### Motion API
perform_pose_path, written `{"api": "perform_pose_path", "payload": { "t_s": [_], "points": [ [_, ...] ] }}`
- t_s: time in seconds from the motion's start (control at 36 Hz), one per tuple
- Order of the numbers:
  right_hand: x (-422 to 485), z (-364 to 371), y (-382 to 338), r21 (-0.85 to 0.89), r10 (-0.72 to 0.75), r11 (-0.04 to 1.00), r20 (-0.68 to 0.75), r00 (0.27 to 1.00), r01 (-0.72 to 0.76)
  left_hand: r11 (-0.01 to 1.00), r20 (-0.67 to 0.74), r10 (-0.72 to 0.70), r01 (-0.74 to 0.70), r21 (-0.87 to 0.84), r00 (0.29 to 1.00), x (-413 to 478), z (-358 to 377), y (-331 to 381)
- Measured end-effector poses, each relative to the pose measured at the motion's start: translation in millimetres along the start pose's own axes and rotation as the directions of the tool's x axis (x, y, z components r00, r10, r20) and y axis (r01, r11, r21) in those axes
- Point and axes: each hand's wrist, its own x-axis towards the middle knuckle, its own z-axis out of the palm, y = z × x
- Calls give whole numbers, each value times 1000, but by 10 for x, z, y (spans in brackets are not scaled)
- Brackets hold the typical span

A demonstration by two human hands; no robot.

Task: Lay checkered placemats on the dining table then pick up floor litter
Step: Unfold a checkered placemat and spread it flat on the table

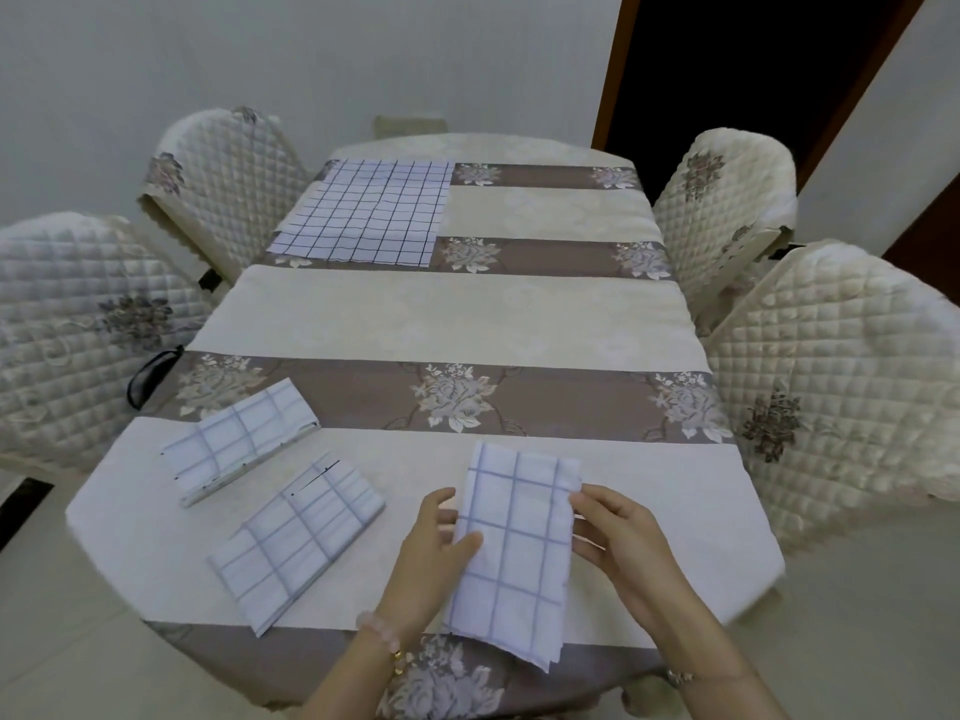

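Placemats, checkered, count: four. Held placemat (514, 553), folded, is at the near end of the counter (467, 314), between both hands. Left hand (434, 543) grips its left edge, thumb on top. Right hand (618, 537) pinches its right edge with curled fingers. Two more folded ones lie left of the left hand: nearer folded placemat (296, 543) and farther folded placemat (244, 444), apart. Unfolded placemat (369, 215) lies flat, well beyond the hands, to the left. Quilted chairs, count: four, two on each side.

Forearms enter from 6 o'clock; left hand (434, 543) and right hand (621, 535) pinch opposite edges of a folded white blue-checked cloth placemat (514, 543).
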Motion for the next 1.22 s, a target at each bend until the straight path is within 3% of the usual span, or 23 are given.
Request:
{"api": "perform_pose_path", "payload": {
  "t_s": [0.08,0.22,0.33,0.44,0.69,0.92,1.22],
  "points": [
    [-41,89,14,-8,-42,999,5,999,42,954,-124,203,-168,247,971,-55,36,69],
    [-107,268,71,-50,-84,995,35,996,86,960,26,280,-280,-5,960,-164,158,314],
    [-160,371,88,-99,-102,989,84,991,110,928,96,367,-371,21,925,-156,156,441],
    [-177,378,72,-78,-105,991,84,991,111,927,34,374,-374,-20,927,-123,108,457],
    [-112,327,69,-51,-73,996,80,994,77,961,-65,267,-271,-53,961,-19,-6,305],
    [137,-25,25,-144,-60,989,-188,980,33,988,-184,60,-84,-128,981,297,-453,76],
    [578,-323,184,-331,-94,943,-361,928,-34,919,3,-227,215,-330,974,357,-456,-110]
  ]
}}
